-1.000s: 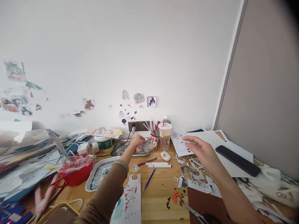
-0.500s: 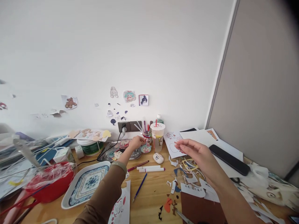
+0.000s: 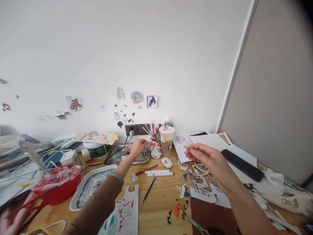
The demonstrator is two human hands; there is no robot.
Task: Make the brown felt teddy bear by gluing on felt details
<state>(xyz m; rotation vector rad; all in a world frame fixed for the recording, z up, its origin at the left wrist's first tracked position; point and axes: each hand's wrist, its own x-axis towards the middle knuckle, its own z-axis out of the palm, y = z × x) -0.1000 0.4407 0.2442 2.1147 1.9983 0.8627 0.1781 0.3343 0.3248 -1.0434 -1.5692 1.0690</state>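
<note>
1. The left hand (image 3: pixel 137 147) is reaching across the wooden desk (image 3: pixel 158 202) to its far edge, fingers curled together around a small pale item that is too small to identify. A light bangle (image 3: pixel 116 176) is sitting on the wrist above a brown sleeve (image 3: pixel 93 212).
2. That hand is hovering over a metal tray (image 3: pixel 144 158) lying against the wall, just beside a cartoon-printed pen cup (image 3: pixel 154 145) holding upright markers.
3. The right hand (image 3: pixel 207 160) is hanging in the air over paper scraps (image 3: pixel 202 187), fingers loosely curled; whether it is pinching anything cannot be told.
4. A clear plastic cup (image 3: pixel 167 141) with a red straw is standing between the two hands, near the wall.
5. A small white oval object (image 3: pixel 167 162) is lying just in front of the cup, with two white markers (image 3: pixel 160 172) and a blue pencil (image 3: pixel 148 191) lying nearer the person.
6. A blue-patterned plate (image 3: pixel 91 186) and a red bowl (image 3: pixel 56 187) covered in film are crowding the left side.
7. White sheets (image 3: pixel 220 143) and a black phone (image 3: pixel 244 164) are occupying the right side.
8. Bare wood is showing only in the centre strip between the arms.
</note>
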